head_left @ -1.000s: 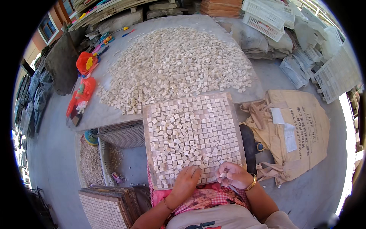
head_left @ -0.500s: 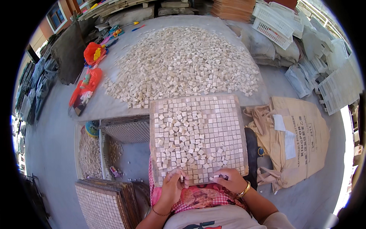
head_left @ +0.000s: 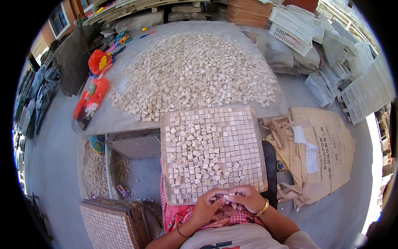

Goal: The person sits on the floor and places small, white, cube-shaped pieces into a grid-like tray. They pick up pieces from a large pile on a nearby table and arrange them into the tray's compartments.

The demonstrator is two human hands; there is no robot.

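A square gridded tray [head_left: 263,168] rests on my lap, its far edge by the table. Its right side is set with pale stone cubes in even rows, while loose cubes [head_left: 195,141] lie jumbled over the left and middle. At the tray's near edge my left hand [head_left: 209,206] and my right hand [head_left: 248,199] meet, fingers closed and fingertips together. Small pale stone cubes [head_left: 231,194] show between the fingertips, mostly at the right hand. What the left fingers pinch is largely hidden.
A wide heap of stone cubes [head_left: 199,74] covers the table ahead. Stacked filled trays [head_left: 108,226] stand at the lower left, near a white bin of cubes [head_left: 95,174]. A tan woven sack [head_left: 331,149] lies right; white crates [head_left: 292,29] sit far right.
My left hand has moved right from the tray's near edge to meet my right hand. The fingertips now come together around the small cubes. The whole view has shifted slightly.
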